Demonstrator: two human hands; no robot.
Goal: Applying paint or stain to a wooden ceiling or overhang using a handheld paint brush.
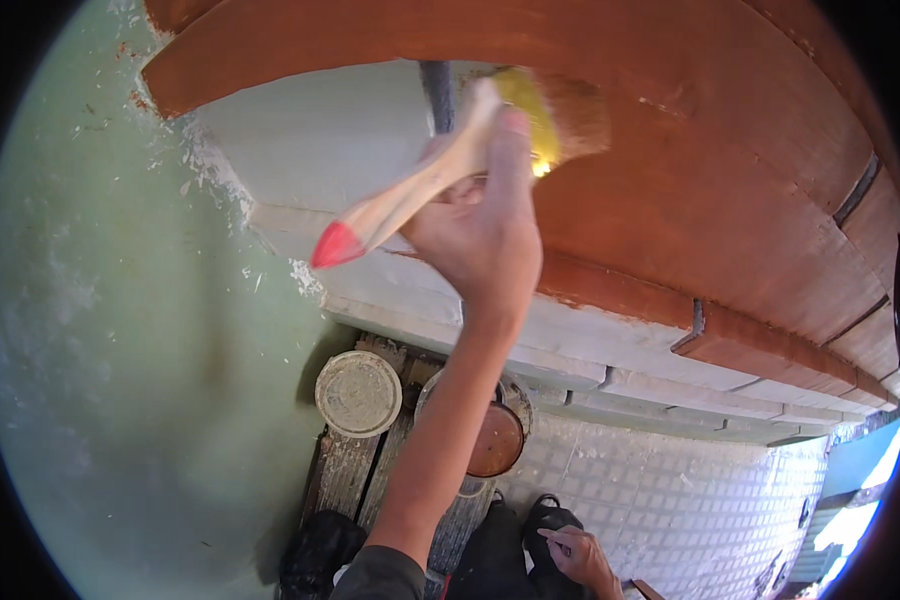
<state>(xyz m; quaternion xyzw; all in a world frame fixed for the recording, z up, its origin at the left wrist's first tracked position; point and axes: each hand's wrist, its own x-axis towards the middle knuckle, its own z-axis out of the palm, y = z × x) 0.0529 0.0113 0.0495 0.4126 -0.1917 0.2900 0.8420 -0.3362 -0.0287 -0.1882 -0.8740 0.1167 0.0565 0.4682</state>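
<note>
Paintbrush (pixel 432 192) pinched between fingers (pixel 513 165) of the left hand (pixel 485 240), blurred bristles (pixel 582 118) over brown-painted surface (pixel 710 170); right hand (pixel 580 560) low near a shoe (pixel 550 514), finger pose unclear.

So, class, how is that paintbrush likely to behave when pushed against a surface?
The wooden handle looks solid, so probably stiff. The brown bristles, though blurred, extend beyond the yellow band, so likely flex. The left hand alone holds it, suggesting lightness.

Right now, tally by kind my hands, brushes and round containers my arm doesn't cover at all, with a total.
Hands: 2 (left hand, right hand)
Brushes: 1 (wooden-handled brush)
Uncovered round containers: 1 (pale tub)
Total: 4
</note>
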